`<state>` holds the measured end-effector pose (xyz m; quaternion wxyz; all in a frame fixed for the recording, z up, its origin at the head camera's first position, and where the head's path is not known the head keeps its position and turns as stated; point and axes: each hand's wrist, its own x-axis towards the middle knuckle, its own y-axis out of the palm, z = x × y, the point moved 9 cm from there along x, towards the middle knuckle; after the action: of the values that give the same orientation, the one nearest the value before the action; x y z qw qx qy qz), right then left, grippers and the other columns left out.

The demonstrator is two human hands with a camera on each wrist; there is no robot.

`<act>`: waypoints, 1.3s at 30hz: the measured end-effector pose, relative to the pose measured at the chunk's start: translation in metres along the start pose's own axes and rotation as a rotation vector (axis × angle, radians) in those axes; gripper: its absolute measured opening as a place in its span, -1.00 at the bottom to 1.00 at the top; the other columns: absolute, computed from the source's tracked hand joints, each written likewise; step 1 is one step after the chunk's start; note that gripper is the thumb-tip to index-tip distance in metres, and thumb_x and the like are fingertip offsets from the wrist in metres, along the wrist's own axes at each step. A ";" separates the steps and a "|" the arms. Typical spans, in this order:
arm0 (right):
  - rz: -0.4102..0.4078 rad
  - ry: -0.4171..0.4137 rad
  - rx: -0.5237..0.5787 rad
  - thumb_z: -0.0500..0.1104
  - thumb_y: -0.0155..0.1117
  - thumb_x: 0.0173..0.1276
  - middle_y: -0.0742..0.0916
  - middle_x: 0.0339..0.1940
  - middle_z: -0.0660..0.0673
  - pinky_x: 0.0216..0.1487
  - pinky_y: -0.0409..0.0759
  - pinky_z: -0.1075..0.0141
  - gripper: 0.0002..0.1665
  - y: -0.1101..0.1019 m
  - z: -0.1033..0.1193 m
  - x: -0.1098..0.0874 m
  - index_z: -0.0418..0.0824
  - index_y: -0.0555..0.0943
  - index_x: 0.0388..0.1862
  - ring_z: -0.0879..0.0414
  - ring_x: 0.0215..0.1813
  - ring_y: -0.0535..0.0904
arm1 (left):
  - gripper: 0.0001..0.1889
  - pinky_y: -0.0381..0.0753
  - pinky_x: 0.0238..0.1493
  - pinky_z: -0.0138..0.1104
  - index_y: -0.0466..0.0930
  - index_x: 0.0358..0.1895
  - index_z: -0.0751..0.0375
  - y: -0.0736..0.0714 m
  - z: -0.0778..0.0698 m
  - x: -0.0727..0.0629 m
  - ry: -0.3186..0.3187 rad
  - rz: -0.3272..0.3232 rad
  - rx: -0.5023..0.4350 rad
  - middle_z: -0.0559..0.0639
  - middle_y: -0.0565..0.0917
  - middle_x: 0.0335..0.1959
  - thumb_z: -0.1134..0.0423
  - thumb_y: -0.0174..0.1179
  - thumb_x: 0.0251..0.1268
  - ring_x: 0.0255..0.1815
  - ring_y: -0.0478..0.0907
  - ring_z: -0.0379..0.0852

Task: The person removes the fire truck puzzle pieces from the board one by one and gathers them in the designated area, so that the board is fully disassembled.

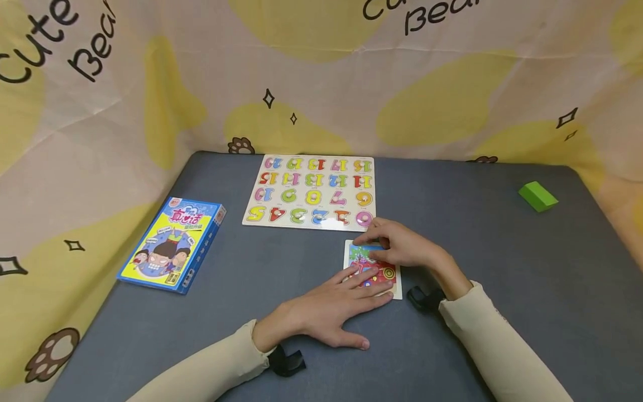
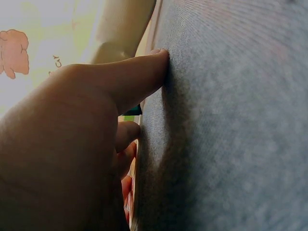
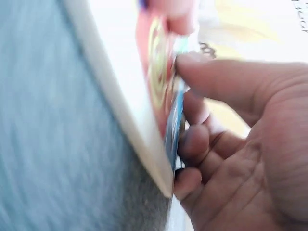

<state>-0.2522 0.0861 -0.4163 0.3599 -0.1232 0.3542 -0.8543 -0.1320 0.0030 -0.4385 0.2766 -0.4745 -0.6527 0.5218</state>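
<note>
A small picture puzzle point(image 1: 389, 273) with a pale border and a red, green and blue picture lies on the grey table. My left hand point(image 1: 336, 310) rests on its lower left part, fingers spread and straight, with the thumb point(image 2: 144, 72) on the tabletop. At the puzzle's far end, my right hand point(image 1: 399, 243) has curled fingers, the thumb and index at the blue-green part of the picture. In the right wrist view the thumb point(image 3: 216, 79) is right at the picture surface, and the other fingertips point(image 3: 187, 183) sit at the board's edge.
A white number board point(image 1: 306, 188) with several coloured numerals lies just beyond the puzzle. To the left is a blue and yellow box point(image 1: 171, 245). A green block point(image 1: 538, 196) sits at the far right. A patterned cloth point(image 1: 321, 78) hangs behind the table.
</note>
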 end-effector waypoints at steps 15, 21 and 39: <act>-0.087 -0.006 0.070 -0.35 0.42 0.28 0.61 -0.28 -0.07 -0.31 0.37 0.35 -0.62 -0.001 -0.003 -0.004 -0.15 0.76 0.09 0.10 -0.34 0.37 | -0.07 -0.21 0.68 -0.01 -0.11 0.67 -0.14 0.000 0.000 0.001 -0.001 0.007 -0.013 -0.23 -0.12 0.71 -0.35 0.08 0.39 0.73 -0.40 -0.11; -0.101 -0.040 0.033 -0.36 0.41 0.28 0.61 -0.28 -0.05 -0.29 0.38 0.35 -0.60 0.000 0.001 -0.003 -0.14 0.76 0.09 0.13 -0.35 0.38 | -0.08 -0.20 0.68 0.00 -0.12 0.67 -0.14 0.002 0.001 0.001 0.000 0.006 -0.005 -0.24 -0.14 0.71 -0.35 0.07 0.40 0.73 -0.39 -0.10; -0.113 -0.067 -0.041 -0.19 0.55 0.22 0.69 -0.19 0.00 -0.23 0.43 0.35 -0.58 0.002 0.011 -0.003 -0.13 0.75 0.09 0.14 -0.30 0.44 | -0.07 -0.19 0.68 0.00 -0.09 0.67 -0.11 0.000 -0.001 0.001 0.007 -0.003 0.017 -0.21 -0.11 0.71 -0.36 0.08 0.39 0.74 -0.36 -0.08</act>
<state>-0.2444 0.0816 -0.4098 0.3199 -0.1789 0.3520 -0.8612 -0.1311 0.0040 -0.4383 0.2838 -0.4731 -0.6479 0.5253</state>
